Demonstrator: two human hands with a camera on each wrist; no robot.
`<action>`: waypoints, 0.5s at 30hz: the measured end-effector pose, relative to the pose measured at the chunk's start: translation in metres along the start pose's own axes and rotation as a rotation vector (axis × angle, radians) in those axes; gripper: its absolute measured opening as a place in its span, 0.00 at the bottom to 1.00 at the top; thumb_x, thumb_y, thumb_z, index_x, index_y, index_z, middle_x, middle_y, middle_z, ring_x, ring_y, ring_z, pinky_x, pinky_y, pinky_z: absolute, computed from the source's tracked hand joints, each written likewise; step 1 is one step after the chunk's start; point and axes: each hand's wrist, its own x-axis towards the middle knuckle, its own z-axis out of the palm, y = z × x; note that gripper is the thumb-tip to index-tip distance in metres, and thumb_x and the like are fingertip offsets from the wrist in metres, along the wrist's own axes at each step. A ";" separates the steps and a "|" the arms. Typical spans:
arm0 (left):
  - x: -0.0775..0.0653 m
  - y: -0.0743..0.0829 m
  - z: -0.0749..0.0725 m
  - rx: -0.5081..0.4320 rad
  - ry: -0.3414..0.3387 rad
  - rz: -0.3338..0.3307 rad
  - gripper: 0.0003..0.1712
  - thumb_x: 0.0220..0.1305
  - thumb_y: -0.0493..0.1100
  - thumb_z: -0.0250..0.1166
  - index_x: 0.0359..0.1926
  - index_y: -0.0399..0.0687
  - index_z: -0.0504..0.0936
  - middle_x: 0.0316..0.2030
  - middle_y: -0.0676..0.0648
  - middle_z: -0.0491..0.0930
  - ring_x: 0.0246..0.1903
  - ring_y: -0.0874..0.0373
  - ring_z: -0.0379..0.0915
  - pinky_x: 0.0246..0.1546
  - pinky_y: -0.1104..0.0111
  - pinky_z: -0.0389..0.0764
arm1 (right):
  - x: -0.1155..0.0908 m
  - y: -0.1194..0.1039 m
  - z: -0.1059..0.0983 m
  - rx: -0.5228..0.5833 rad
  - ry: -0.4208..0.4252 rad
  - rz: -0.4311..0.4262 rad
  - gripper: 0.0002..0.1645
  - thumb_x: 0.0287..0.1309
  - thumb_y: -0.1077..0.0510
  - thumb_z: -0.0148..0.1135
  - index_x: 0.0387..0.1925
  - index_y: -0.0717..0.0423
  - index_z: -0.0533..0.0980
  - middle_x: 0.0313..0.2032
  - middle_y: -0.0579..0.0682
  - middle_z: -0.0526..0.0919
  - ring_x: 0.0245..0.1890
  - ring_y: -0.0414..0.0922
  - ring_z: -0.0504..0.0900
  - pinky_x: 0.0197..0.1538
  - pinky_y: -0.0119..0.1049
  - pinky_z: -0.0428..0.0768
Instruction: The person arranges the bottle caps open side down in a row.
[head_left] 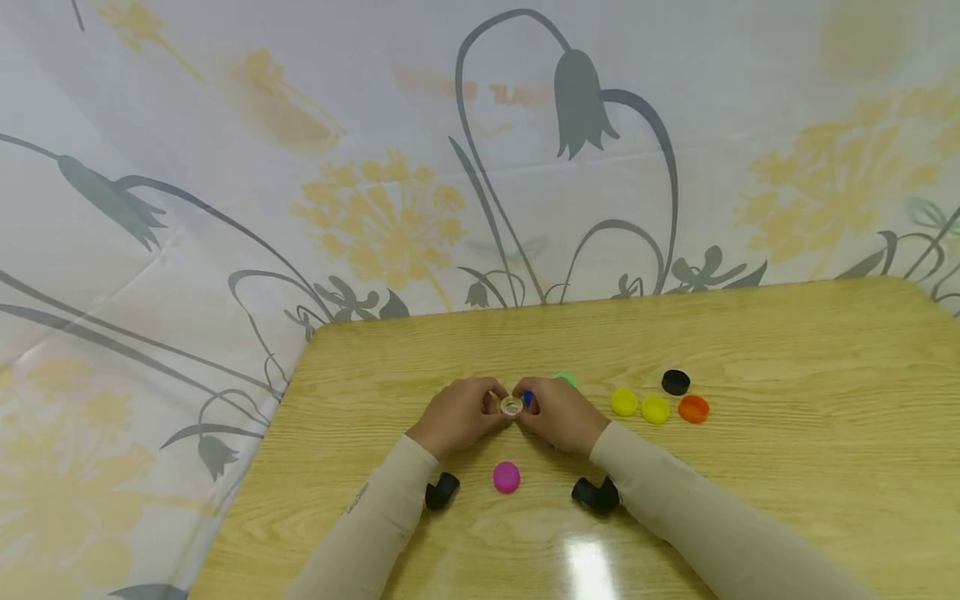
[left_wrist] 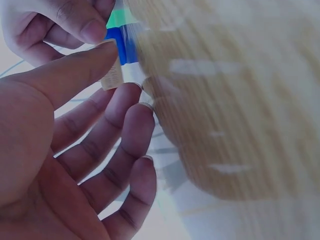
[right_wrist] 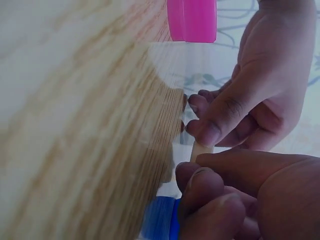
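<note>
Pale cap [head_left: 512,407]: matt, plastic-looking. Pink cap [head_left: 506,477]: smooth plastic. Tabletop [head_left: 825,417]: glossy wood grain. Sleeves [head_left: 690,508]: matt cloth.

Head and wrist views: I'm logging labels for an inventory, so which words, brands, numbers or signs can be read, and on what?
No text reads clearly.
Left sleeve: dark marking, too small to read.
Backdrop: faint orange letter-like marks, too blurred.
Beige piece: faint marks on its edge, too blurred.
</note>
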 end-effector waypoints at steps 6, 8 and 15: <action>-0.003 -0.003 0.000 -0.074 0.012 0.020 0.14 0.64 0.46 0.71 0.48 0.46 0.84 0.33 0.53 0.85 0.33 0.63 0.79 0.38 0.69 0.79 | 0.000 0.000 0.000 -0.013 0.027 -0.033 0.16 0.63 0.65 0.64 0.52 0.64 0.78 0.27 0.46 0.83 0.22 0.36 0.75 0.29 0.29 0.76; -0.004 -0.004 0.000 -0.092 0.008 0.026 0.15 0.64 0.45 0.70 0.49 0.46 0.84 0.35 0.52 0.86 0.36 0.62 0.81 0.40 0.69 0.81 | 0.000 0.000 0.001 -0.008 0.027 -0.037 0.16 0.63 0.64 0.64 0.52 0.64 0.78 0.29 0.46 0.84 0.22 0.35 0.76 0.31 0.29 0.77; -0.007 -0.008 -0.001 -0.142 0.001 0.044 0.18 0.70 0.48 0.64 0.55 0.46 0.83 0.40 0.51 0.88 0.41 0.60 0.83 0.45 0.66 0.83 | -0.002 0.001 0.000 -0.035 0.056 -0.056 0.18 0.62 0.62 0.66 0.53 0.63 0.78 0.32 0.47 0.87 0.28 0.35 0.80 0.36 0.30 0.80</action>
